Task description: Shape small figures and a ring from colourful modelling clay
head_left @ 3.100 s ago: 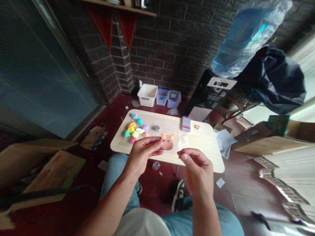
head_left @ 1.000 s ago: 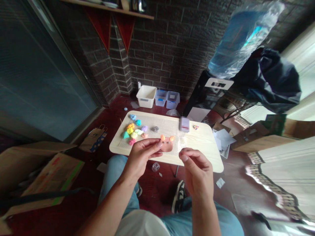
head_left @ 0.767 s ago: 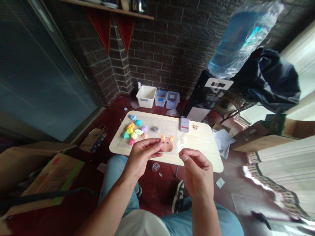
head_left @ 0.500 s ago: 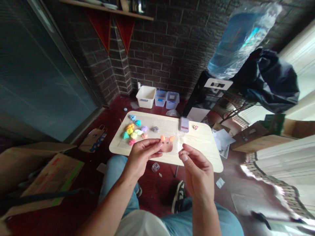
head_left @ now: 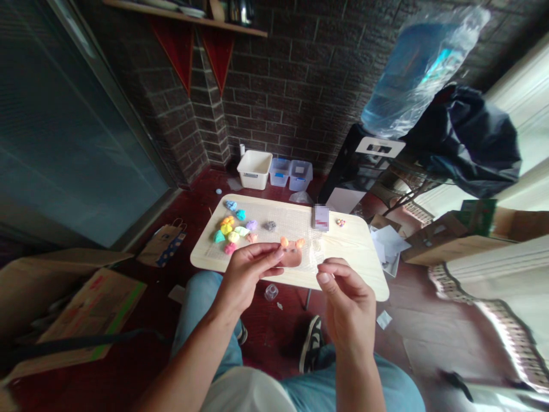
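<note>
While the left hand (head_left: 246,277) grips a soft pink clay pig face with orange ears (head_left: 291,253) above the pale wooden board (head_left: 347,257), the right hand (head_left: 348,306) has moved a bit away, fingertips pinched, maybe empty, I cannot tell.

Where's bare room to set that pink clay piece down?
Bare wood: the wooden board's right end, beyond the blurred packet and right hand. Crowded: the left end, with coloured clay lumps on clear mesh beside the left hand holding the pink clay piece.
</note>
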Demonstrator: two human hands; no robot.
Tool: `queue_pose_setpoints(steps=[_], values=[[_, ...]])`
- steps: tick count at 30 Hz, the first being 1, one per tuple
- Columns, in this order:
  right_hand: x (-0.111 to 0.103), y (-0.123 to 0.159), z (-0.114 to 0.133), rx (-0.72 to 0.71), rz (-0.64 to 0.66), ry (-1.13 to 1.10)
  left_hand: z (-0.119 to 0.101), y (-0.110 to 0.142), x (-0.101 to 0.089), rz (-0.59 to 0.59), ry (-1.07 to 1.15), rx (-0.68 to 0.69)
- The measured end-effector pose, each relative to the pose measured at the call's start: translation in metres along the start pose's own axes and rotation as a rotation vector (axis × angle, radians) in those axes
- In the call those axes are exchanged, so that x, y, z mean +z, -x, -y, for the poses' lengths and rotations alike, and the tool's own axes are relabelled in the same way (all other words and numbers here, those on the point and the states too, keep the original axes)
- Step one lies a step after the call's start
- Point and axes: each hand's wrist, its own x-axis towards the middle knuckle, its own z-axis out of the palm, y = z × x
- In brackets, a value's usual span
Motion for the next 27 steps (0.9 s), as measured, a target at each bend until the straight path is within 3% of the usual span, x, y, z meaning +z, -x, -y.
queue_pose_setpoints(steps=[27], values=[[0.001,0.0007,0.0014,-0.052,0.006,0.04,-0.0015,-0.0043,0.0015,-0.015,-0.021,-0.009]])
